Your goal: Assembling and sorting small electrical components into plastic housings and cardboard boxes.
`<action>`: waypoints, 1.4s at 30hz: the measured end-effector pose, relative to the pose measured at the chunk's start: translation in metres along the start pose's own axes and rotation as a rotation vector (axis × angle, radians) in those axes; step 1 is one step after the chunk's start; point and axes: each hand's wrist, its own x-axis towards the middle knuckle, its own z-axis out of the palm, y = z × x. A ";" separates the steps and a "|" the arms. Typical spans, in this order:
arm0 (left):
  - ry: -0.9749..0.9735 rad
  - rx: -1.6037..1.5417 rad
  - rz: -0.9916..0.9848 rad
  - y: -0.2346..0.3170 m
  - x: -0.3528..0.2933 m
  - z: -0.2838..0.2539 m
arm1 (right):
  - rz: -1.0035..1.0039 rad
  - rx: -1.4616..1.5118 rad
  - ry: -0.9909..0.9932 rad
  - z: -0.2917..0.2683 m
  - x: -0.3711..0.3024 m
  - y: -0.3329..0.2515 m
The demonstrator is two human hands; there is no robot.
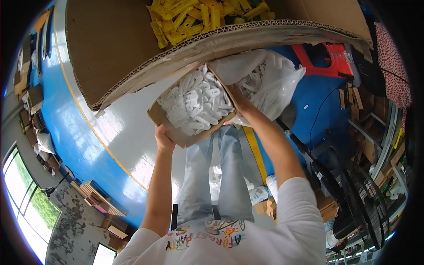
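Between my hands is an open cardboard box point(185, 140) filled with small white plastic parts point(194, 104). My left hand point(164, 137) is closed on the box's near left corner. Along its right side lies my right hand point(238, 98), its fingers mostly hidden behind the cardboard wall. A clear plastic bag point(276, 88) holding more white parts sits just beyond that hand. The held box is tilted, its opening facing up toward me, and its far edge is close to the large carton point(119, 81).
The large carton holds yellow plastic pieces point(190, 20). A red plastic stool-like object point(327, 59) stands at the far right. A black fan point(357, 207) and metal frames crowd the right. Yellow lines point(84, 106) cross the blue and grey floor.
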 end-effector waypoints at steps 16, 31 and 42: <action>-0.207 0.038 0.077 0.020 -0.014 0.027 | 0.241 0.327 0.106 -0.035 -0.056 0.013; -0.335 0.017 0.126 -0.012 0.020 0.067 | 0.205 1.167 0.541 -0.137 -0.104 0.036; -0.347 -0.042 0.009 -0.045 0.026 0.121 | -0.054 0.479 0.539 -0.132 -0.091 -0.106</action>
